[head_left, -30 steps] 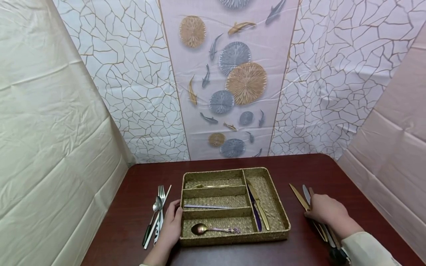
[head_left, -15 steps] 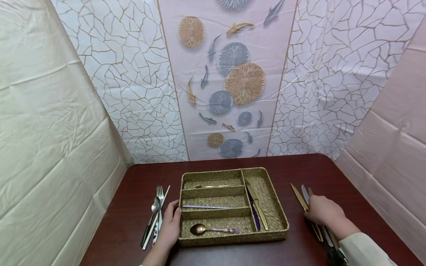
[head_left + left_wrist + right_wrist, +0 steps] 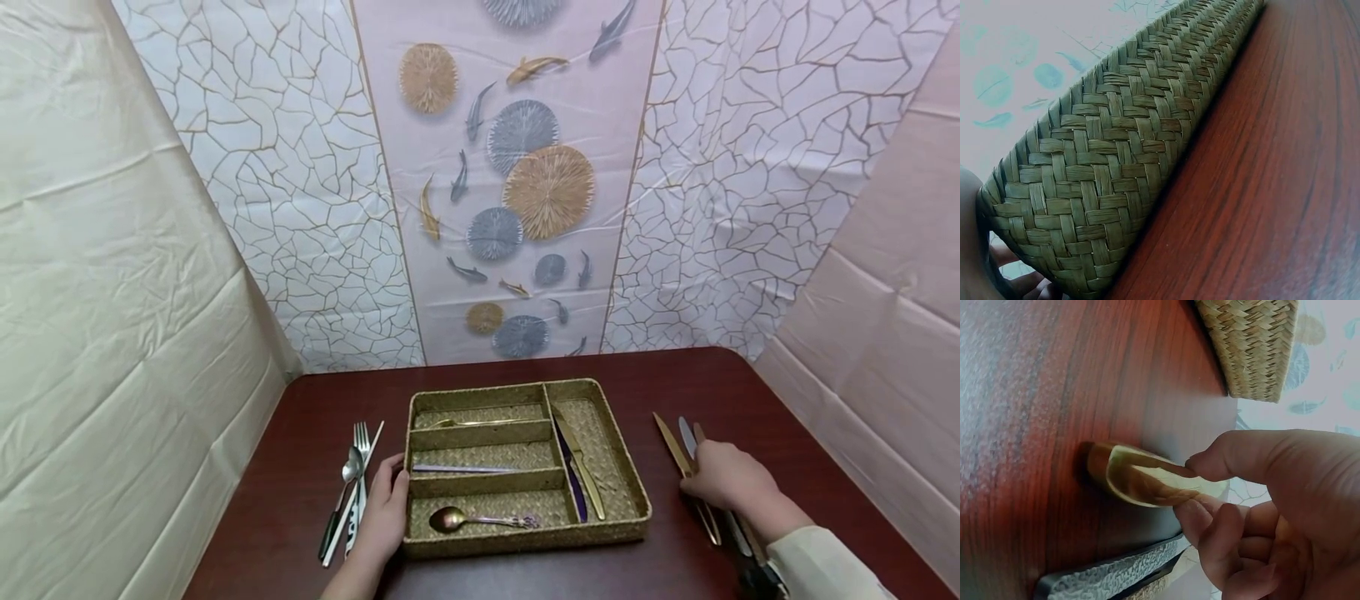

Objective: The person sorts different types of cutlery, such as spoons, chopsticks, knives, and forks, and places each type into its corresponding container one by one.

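In the head view my right hand (image 3: 729,477) reaches over the knives on the right. Its thumb and fingertips pinch a gold knife (image 3: 675,446), whose broad handle shows between them in the right wrist view. Beside it a silver knife (image 3: 687,433) and a brown-tipped utensil (image 3: 699,431) run partly hidden beneath the hand. My left hand (image 3: 384,510) holds the left wall of the woven cutlery tray (image 3: 1104,162), thumb at the rim, fingers along the outside. Inside lie a bronze spoon (image 3: 450,519), a silver stick (image 3: 465,469), a gold utensil (image 3: 487,422), another gold knife (image 3: 581,467) and a purple knife (image 3: 577,492).
Left of the tray lie a fork (image 3: 362,435), spoons (image 3: 350,471) and a pale chopstick (image 3: 372,442), partly crossing each other. The dark red table (image 3: 645,392) ends at a patterned cloth backdrop (image 3: 510,250). A dark-handled item (image 3: 1116,569) lies beside the pinched knife.
The gold knife's handle end has shifted left, away from the silver knife beside it, with my right hand on it. My left hand stays at the tray; the head view tilts slightly.
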The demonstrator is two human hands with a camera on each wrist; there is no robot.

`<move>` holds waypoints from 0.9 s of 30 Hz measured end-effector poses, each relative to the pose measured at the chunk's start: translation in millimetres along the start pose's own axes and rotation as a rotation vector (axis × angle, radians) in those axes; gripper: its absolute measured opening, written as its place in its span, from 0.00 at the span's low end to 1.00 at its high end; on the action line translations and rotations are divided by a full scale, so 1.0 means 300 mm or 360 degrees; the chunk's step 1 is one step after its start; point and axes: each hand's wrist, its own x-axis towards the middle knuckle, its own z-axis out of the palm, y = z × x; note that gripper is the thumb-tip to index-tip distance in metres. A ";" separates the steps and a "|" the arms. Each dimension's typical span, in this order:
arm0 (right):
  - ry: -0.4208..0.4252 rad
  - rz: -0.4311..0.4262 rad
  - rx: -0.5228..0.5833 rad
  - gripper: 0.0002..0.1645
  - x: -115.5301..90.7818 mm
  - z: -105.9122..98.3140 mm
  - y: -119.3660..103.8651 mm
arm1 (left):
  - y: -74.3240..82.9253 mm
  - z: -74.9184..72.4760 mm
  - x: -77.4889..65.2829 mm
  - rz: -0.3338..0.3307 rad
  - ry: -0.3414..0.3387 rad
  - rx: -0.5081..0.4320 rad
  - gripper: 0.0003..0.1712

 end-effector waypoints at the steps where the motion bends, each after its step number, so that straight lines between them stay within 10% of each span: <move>1: 0.0008 -0.0007 0.0003 0.20 0.000 -0.001 -0.001 | -0.002 0.001 0.000 0.0000 0.0002 -0.0002 0.20; 27: 0.0167 -0.0212 0.0094 0.28 0.008 -0.114 -0.172 | -0.019 0.001 0.003 0.0002 0.0014 -0.0039 0.20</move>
